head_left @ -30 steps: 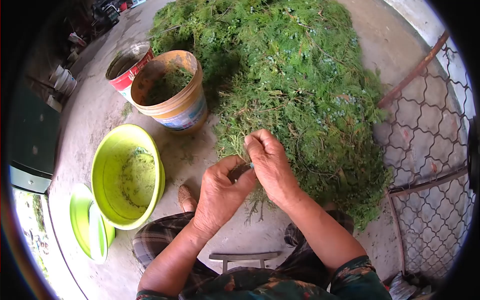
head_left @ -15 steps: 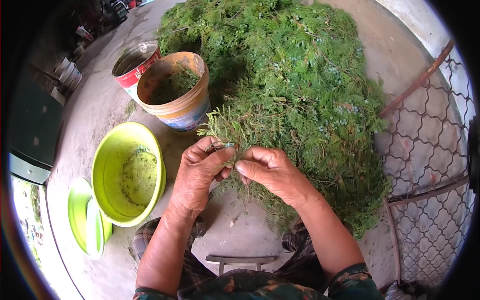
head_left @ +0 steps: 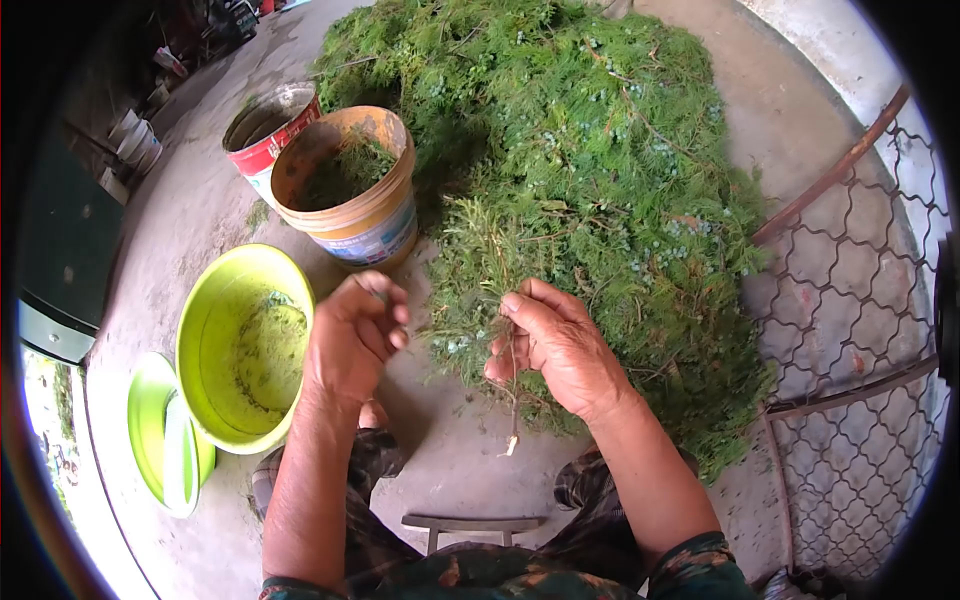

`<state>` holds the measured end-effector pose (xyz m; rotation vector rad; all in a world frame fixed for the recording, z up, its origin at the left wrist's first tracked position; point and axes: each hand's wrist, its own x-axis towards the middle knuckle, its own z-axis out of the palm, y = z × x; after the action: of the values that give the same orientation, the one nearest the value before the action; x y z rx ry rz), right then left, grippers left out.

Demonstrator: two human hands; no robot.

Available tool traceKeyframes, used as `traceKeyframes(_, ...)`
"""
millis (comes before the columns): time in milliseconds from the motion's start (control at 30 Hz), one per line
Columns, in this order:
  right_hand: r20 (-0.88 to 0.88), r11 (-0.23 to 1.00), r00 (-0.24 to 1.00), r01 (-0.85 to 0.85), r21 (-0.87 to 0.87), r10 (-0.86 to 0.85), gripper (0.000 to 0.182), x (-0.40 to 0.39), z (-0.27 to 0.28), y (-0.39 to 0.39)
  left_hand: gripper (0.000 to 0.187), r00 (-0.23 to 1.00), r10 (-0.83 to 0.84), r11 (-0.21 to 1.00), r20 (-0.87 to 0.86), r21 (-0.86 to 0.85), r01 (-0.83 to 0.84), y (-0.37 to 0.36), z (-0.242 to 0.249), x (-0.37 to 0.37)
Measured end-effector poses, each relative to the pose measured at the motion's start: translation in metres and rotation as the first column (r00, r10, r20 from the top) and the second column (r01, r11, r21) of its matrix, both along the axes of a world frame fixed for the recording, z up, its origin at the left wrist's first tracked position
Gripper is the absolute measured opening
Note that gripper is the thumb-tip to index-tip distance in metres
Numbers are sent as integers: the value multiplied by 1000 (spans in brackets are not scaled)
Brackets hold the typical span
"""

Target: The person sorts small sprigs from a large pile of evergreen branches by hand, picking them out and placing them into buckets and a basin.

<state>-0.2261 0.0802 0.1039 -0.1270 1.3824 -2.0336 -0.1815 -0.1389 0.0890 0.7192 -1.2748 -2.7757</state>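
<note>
In the head view my right hand (head_left: pixel 555 345) pinches a cypress sprig (head_left: pixel 482 245) by its thin woody stem. The sprig's leafy end fans up and left, and its pale cut end hangs below my fingers. My left hand (head_left: pixel 355 330) is apart from the sprig, between it and the yellow-green basin (head_left: pixel 195 345). Its fingers are curled together; what lies in them, if anything, is hidden. Dark specks and a few bluish bits lie in the basin. Beyond my hands spreads a large heap of cypress branches (head_left: pixel 600 170) with clusters of pale blue-green berries.
An orange-brown bucket (head_left: pixel 345 222) with greenery inside stands left of the heap, a red-and-white bucket (head_left: pixel 262 160) behind it. A green basin (head_left: pixel 148 430) is at far left. A metal lattice gate (head_left: pixel 850 300) borders the right. A small stool (head_left: pixel 470 523) is below me.
My left hand has come away from the sprig and moved left and slightly down towards the basin. My right hand has shifted a little right, still gripping the sprig, whose stem now shows.
</note>
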Motion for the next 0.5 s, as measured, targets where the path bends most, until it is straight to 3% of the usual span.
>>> traceKeyframes(33, 80, 999, 996, 41, -19, -40, 17, -1, 3, 1, 19, 992, -123, 992, 4, -23, 123, 3, -6, 2)
traceKeyframes(100, 78, 997, 996, 56, -56, -51, 18, -1, 2, 3, 18, 960, -267, 954, 80, -118, 275, 20, 7, 8)
traceKeyframes(167, 121, 991, 993, 19, -130, -3, 18, -1, 1, 4, 12, 943, -331, 930, 47, -154, 334, 25, 10, 10)
traceKeyframes(233, 148, 991, 989, 3, -135, 17, 19, -2, 1, 5, 29, 862, -507, 807, 1, -351, 475, 30, 19, 14)
traceKeyframes(300, 175, 990, 984, -12, -138, 36, 19, -1, 2, 6, 36, 858, -507, 829, -89, -324, 456, 38, 10, 16)
traceKeyframes(367, 195, 996, 981, 27, -81, -11, 20, 1, 2, 5, 31, 873, -471, 743, -130, -592, 313, 43, 4, 15)
traceKeyframes(500, 179, 993, 984, 9, -114, 12, 20, 2, 1, 4, 23, 898, -426, 724, -114, -637, 263, 44, 4, 16)
